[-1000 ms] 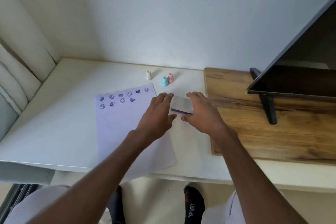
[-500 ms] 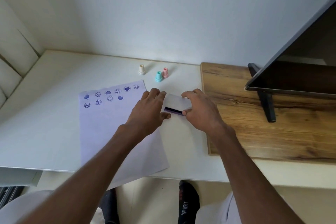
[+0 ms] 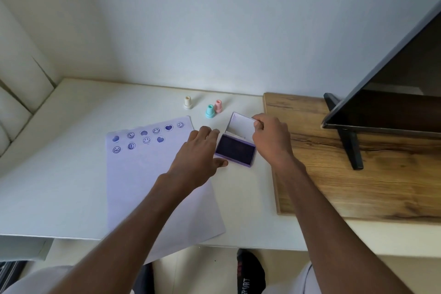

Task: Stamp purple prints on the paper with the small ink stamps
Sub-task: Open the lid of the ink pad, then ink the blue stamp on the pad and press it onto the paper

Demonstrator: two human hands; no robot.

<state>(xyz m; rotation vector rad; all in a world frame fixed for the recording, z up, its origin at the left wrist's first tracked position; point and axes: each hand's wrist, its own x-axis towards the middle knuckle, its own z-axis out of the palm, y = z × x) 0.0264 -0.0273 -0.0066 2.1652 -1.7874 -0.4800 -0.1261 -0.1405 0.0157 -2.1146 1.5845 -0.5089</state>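
A purple ink pad (image 3: 235, 150) lies on the white table just right of the paper (image 3: 152, 174), its dark pad exposed. Its lid (image 3: 241, 125) stands raised behind it, pinched at the right edge by my right hand (image 3: 270, 141). My left hand (image 3: 198, 157) grips the pad's left side with fingers and thumb, holding the base down. The paper carries two rows of purple smiley and heart prints along its far edge. Three small stamps stand behind: a cream stamp (image 3: 188, 102), a teal stamp (image 3: 210, 111) and a pink stamp (image 3: 218, 106).
A wooden board (image 3: 334, 174) lies on the table to the right and carries a dark screen (image 3: 393, 93) on a black foot (image 3: 350, 143). The wall runs close behind the stamps. The paper's near corner hangs over the table's front edge.
The ink pad's lid was nearly shut a second ago; my right hand has swung it up and back, exposing the dark pad. My left hand has stayed at the pad's left side.
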